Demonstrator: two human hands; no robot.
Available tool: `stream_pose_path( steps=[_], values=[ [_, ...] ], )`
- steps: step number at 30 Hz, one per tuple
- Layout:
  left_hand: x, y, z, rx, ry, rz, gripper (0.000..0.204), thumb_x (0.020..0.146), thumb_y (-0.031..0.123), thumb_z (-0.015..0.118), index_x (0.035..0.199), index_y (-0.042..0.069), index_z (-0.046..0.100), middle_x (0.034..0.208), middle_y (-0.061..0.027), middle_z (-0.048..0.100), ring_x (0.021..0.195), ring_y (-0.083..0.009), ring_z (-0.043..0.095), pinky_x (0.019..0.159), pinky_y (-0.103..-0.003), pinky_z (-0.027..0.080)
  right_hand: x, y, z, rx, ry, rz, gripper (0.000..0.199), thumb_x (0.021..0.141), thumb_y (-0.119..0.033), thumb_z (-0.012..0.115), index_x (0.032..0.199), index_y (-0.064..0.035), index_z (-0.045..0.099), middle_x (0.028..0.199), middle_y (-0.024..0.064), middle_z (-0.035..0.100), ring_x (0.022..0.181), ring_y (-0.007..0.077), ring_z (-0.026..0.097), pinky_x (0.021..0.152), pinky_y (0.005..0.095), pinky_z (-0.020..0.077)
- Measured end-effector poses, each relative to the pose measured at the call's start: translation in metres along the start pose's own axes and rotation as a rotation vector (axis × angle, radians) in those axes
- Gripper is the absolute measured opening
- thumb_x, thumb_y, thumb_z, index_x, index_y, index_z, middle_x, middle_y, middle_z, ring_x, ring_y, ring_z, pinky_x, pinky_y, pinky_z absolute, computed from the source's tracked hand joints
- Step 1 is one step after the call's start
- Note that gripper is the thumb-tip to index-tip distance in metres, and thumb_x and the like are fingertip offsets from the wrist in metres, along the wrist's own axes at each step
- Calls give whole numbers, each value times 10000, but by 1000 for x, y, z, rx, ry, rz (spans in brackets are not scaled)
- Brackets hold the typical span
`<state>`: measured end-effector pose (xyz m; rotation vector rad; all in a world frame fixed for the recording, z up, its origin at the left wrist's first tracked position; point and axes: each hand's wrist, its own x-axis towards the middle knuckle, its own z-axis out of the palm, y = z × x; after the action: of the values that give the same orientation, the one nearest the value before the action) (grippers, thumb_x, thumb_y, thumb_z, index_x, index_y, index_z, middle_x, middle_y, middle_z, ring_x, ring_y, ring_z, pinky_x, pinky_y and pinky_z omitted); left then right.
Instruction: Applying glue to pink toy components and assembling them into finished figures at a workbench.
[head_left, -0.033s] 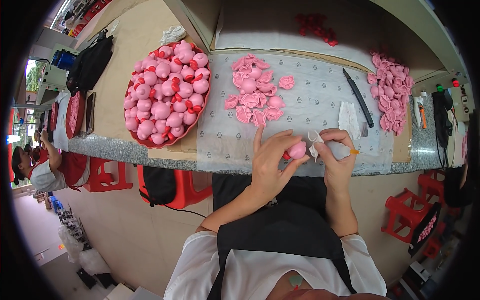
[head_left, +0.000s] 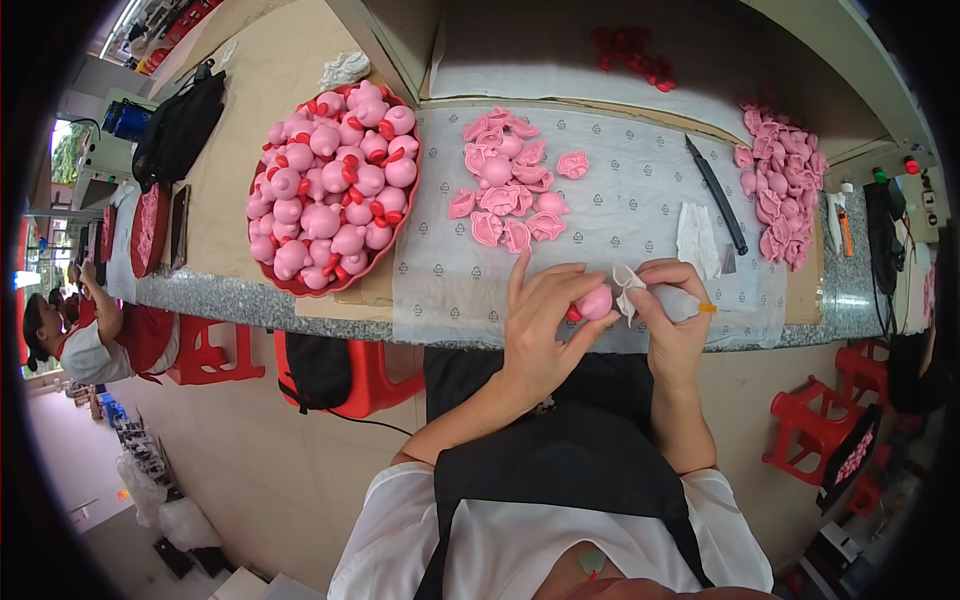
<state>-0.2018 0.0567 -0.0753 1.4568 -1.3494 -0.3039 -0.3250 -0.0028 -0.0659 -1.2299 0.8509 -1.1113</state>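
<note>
My left hand (head_left: 540, 325) is closed around a small round pink piece (head_left: 596, 301) with a red part (head_left: 574, 314) at its side. Facing it, my right hand (head_left: 675, 345) grips a whitish squeeze bottle (head_left: 676, 302) whose orange nozzle (head_left: 708, 308) points right, away from the pink piece. A crumpled white tissue (head_left: 628, 290) sticks out from the right fingers, close beside the pink piece. Beyond my hands, a loose group of pink hollow pieces (head_left: 500, 200) lies on the white sheet (head_left: 630, 190).
To the left stands a red basket (head_left: 401, 235) heaped with pink and red pieces. A black pen-like tool (head_left: 716, 195) and a folded tissue (head_left: 697, 240) lie right of centre. More pink pieces (head_left: 785, 190) pile up farther right. Red pieces (head_left: 635, 55) sit on the shelf behind.
</note>
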Motion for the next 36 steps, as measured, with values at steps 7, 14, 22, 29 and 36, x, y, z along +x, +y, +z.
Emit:
stream_pose_path(
  steps=[7, 14, 22, 29, 36],
  values=[
    [1, -2, 2, -10, 6, 24, 366, 571, 119, 698, 908, 38, 579, 710, -47, 502, 714, -203, 489, 834, -401, 324, -3, -4, -3, -273, -58, -202, 168, 635, 81, 605, 782, 9, 569, 796, 73, 536, 695, 121, 500, 599, 220, 399],
    [0, -3, 1, 67, -14, 84, 378, 534, 57, 665, 904, 41, 585, 676, -43, 442, 679, -206, 447, 773, -390, 345, -4, -16, 8, -436, -170, -235, 159, 614, 42, 617, 764, 3, 583, 779, 91, 524, 709, 145, 499, 621, 228, 385],
    [-1, -3, 2, 105, -63, 75, 391, 518, 52, 671, 897, 41, 578, 676, -52, 399, 670, -216, 419, 775, -392, 344, 0, -10, -5, -567, -163, -358, 174, 603, 23, 640, 767, -1, 588, 730, 85, 529, 634, 159, 507, 557, 233, 393],
    [-1, -4, 5, 121, -55, 77, 416, 490, 28, 657, 899, 44, 584, 657, -47, 398, 652, -208, 422, 789, -390, 334, -7, -16, -6, -597, -223, -443, 252, 574, 48, 651, 806, -41, 611, 689, 61, 530, 584, 167, 520, 471, 248, 400],
    [-2, -6, 5, 179, -61, 94, 427, 494, 26, 653, 914, 40, 573, 649, -49, 379, 650, -207, 411, 789, -382, 326, -12, -15, 7, -826, -211, -560, 212, 569, 39, 649, 763, -23, 588, 676, 72, 517, 567, 194, 511, 474, 263, 396]
  ],
)
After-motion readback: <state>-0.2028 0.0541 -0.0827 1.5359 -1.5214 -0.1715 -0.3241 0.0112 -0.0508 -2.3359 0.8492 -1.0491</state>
